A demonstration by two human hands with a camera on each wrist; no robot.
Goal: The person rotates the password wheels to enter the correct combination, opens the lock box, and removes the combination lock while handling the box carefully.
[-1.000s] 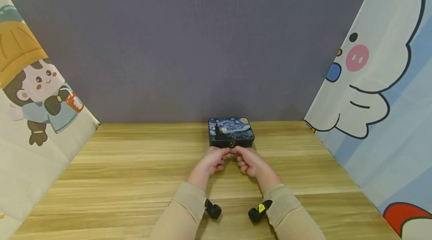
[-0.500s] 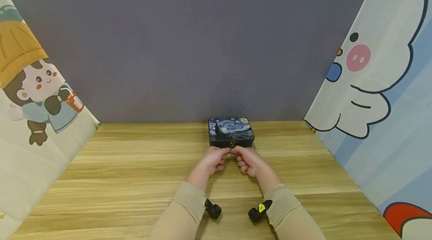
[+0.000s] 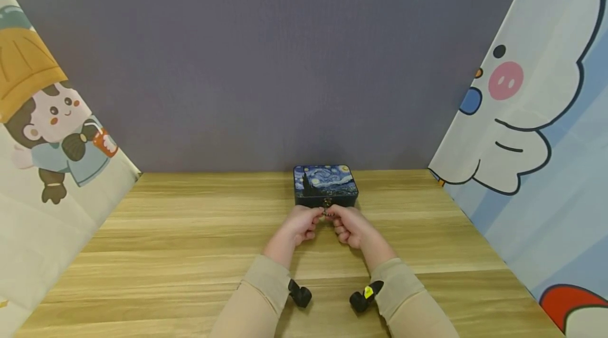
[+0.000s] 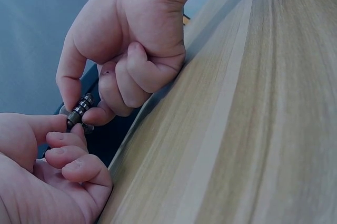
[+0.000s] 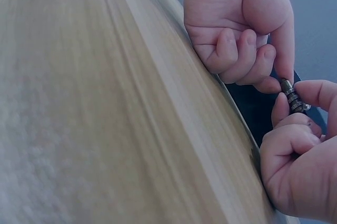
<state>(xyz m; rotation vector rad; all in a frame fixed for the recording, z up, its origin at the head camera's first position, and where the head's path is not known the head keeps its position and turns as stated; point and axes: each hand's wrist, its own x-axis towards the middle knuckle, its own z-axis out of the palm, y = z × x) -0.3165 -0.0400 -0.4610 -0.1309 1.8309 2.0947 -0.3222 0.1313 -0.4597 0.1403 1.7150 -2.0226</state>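
Past your sleeves (image 3: 267, 282) and the near part of the wooden surface (image 3: 166, 259), your left hand (image 3: 299, 223) and right hand (image 3: 351, 226) each have a narrow grip, pinching the small ridged metal cylinder (image 4: 80, 109): left hand at its left end, right hand at its right. Just beyond the cylinder stands the dark box (image 3: 325, 182) with its clasp (image 3: 327, 203); the grey wall (image 3: 285, 63) is farthest.

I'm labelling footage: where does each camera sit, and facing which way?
Head: on the head, facing forward and down at the dark box with blue painted lid; left hand, right hand, beige sleeves show.
Left wrist: on that wrist, facing its hand; both hands show.
Right wrist: on that wrist, likewise; both hands show.
Both wrist views share the dark ridged metal cylinder.
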